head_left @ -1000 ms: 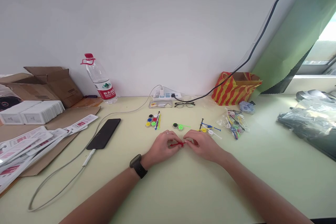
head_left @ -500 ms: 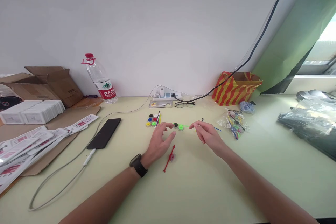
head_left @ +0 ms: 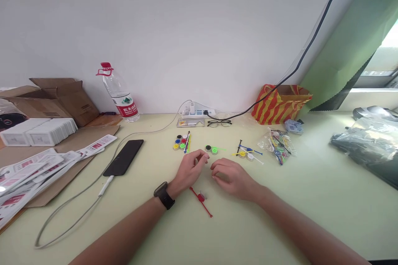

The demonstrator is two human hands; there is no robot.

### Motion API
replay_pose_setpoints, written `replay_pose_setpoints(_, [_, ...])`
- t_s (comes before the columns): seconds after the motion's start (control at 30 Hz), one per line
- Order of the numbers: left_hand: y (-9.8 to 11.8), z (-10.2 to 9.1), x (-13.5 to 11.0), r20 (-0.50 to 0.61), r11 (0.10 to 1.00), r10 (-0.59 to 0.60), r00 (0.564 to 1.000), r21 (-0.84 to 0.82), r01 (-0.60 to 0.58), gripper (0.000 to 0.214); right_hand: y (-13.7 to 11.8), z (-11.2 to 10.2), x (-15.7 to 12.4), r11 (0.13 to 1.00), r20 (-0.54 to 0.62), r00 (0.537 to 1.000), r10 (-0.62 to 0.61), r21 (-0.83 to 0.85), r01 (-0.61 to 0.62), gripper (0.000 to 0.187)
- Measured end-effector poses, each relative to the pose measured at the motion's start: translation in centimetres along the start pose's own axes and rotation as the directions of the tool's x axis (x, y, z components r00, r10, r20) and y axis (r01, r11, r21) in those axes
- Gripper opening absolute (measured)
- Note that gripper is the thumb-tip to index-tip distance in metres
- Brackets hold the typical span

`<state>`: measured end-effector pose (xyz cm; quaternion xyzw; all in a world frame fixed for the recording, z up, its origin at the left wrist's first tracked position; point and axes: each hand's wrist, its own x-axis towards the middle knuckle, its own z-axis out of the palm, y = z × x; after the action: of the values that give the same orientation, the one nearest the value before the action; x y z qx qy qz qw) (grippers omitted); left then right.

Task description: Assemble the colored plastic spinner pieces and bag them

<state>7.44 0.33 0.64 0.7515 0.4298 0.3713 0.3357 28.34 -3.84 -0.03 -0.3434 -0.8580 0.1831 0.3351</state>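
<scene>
My left hand (head_left: 192, 168) hovers above the table with its fingers curled and thumb tip against the index finger; nothing shows in it. Facing it, my right hand (head_left: 234, 177) has its fingers bent in towards the thumb, also with nothing visible in them. On the table below and between them lies a red stick (head_left: 205, 207) with flared ends and a small round hub (head_left: 201, 197) at its middle. Beyond my fingertips sit a black round piece (head_left: 208, 148) and a green round piece (head_left: 214, 150) with a thin green stick (head_left: 222, 149) beside it.
Coloured round pieces (head_left: 176, 146) and sticks (head_left: 187, 143) lie behind my left hand. More sticks (head_left: 250, 149) and a plastic bag of parts (head_left: 279, 145) lie right. A phone (head_left: 123, 158), bottle (head_left: 126, 105), glasses (head_left: 219, 123), power strip (head_left: 199, 112) and striped bag (head_left: 273, 105) surround them.
My right hand has drawn back nearer and to the left, uncovering sticks and round pieces. My left fingers have curled in. The red stick has turned and sits nearer to me.
</scene>
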Motion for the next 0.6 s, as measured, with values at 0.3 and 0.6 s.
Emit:
replay_pose_setpoints(0.3, [-0.2,-0.1,0.2,-0.023,0.999,-0.020,1.000,-0.035,0.019,0.045,-3.3,1.0,0.1,0.978,0.212,0.976,-0.053,0.207,0.008,0.020])
replay_pose_setpoints(0.6, [0.5,-0.4,0.0,0.089,0.970,0.038,0.995,-0.242,-0.016,0.033,0.1,-0.6,0.9,0.683,0.075,0.918,0.389,0.645,-0.342,0.023])
